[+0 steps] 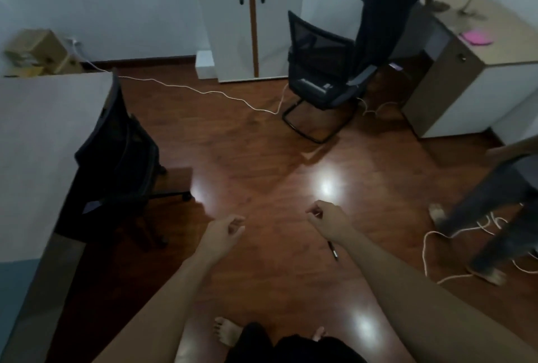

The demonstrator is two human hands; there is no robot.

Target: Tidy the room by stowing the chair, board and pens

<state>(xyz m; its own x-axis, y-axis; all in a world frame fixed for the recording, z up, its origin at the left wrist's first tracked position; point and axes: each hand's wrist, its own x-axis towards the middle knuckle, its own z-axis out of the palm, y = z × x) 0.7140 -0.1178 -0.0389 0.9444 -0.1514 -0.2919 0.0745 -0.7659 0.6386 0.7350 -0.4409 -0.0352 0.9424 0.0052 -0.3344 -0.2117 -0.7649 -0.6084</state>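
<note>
Two bare hands are held out over the shiny brown wooden floor. The left hand is loosely curled with the fingers bent in, and nothing is held in it. The right hand is curled into a loose fist, and nothing can be seen in it either. One thin dark pen lies flat on the floor, just under the right forearm. One black mesh chair with a bent metal sled base is seen far ahead, beside the tall white cabinet with two doors. Another black mesh chair on wheels is tucked against the pale flat desk on the left. A long white cord is strung in wavy loops across the floor. The board cannot be made out.
</note>
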